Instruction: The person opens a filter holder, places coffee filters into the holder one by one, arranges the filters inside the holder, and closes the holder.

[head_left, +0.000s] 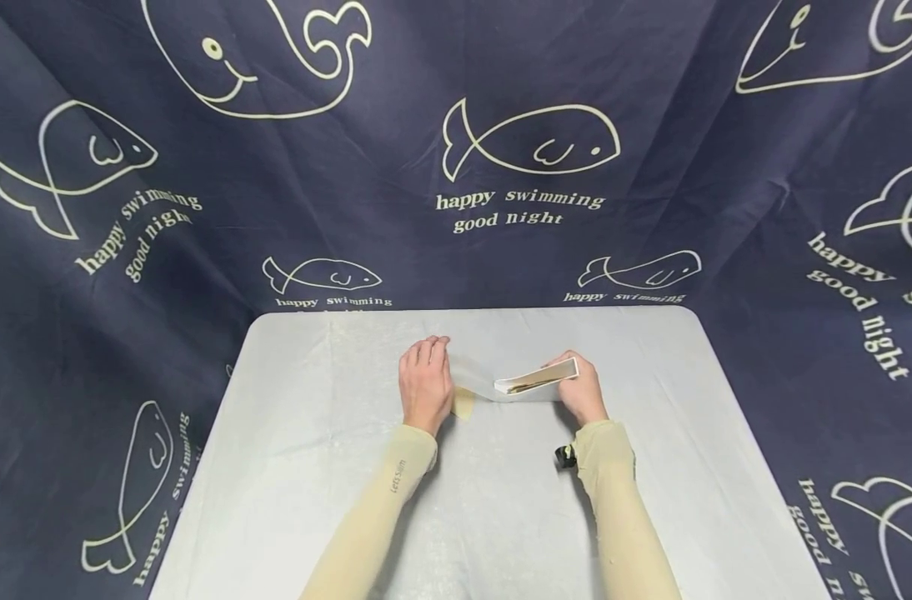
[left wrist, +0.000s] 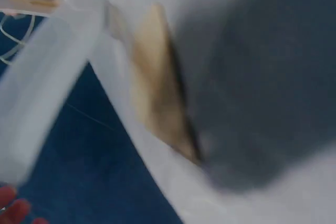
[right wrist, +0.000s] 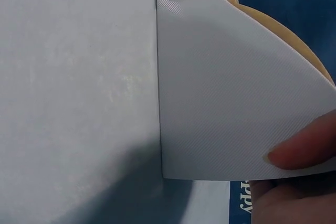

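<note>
My right hand (head_left: 582,392) grips a white, fan-shaped coffee filter holder (right wrist: 236,93), its thumb on the ribbed face and fingers behind. Tan paper filters (right wrist: 283,30) show along the holder's curved opening. From the holder's left end a translucent lid (left wrist: 50,82) swings out toward my left hand (head_left: 426,379). In the left wrist view, the left fingertips (left wrist: 16,211) are close to the lid's far end, with nothing seen between them. A tan piece (left wrist: 157,87), like a folded paper filter, lies on the table just beside the left hand.
A pale grey cloth covers the table (head_left: 486,517). Dark blue curtains (head_left: 501,267) with fish drawings hang behind its far edge and along both sides. A small black device (head_left: 565,456) sits at the right wrist.
</note>
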Action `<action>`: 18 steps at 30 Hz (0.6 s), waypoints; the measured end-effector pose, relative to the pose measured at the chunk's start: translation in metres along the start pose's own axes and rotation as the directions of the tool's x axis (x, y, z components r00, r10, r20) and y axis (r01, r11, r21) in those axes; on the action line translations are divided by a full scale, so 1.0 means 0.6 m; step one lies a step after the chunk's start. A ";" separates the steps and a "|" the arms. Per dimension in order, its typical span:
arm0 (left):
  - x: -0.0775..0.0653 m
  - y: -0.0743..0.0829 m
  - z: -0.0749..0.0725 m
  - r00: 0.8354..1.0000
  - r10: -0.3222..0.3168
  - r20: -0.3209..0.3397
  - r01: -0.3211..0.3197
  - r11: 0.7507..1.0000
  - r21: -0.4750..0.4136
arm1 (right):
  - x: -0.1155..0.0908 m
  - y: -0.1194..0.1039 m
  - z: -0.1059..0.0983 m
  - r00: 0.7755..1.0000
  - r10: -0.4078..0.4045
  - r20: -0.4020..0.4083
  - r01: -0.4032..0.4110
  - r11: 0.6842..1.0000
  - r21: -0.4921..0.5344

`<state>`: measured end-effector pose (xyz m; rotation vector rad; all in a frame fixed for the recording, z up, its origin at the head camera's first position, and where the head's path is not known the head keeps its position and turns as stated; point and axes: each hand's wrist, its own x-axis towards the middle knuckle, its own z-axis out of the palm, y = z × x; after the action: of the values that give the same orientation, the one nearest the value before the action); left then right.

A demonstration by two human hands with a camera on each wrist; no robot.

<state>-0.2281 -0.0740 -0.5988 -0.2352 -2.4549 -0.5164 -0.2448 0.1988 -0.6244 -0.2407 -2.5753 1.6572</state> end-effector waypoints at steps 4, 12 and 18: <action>-0.024 -0.033 0.005 0.971 -0.049 0.235 0.042 0.999 0.034 | -0.003 0.002 0.000 1.000 -0.006 -0.016 0.006 1.000 -0.017; -0.064 -0.067 0.021 0.870 -0.144 0.472 0.122 0.989 0.078 | -0.006 0.005 0.000 1.000 0.001 -0.021 -0.001 1.000 -0.022; -0.072 -0.079 0.032 0.860 -0.177 0.479 0.124 0.982 0.140 | -0.003 0.002 0.000 1.000 0.000 -0.010 -0.001 1.000 -0.012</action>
<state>-0.2171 -0.1109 -0.6536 -0.1422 -3.0094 -0.4286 -0.2428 0.1987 -0.6254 -0.2497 -2.5791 1.6367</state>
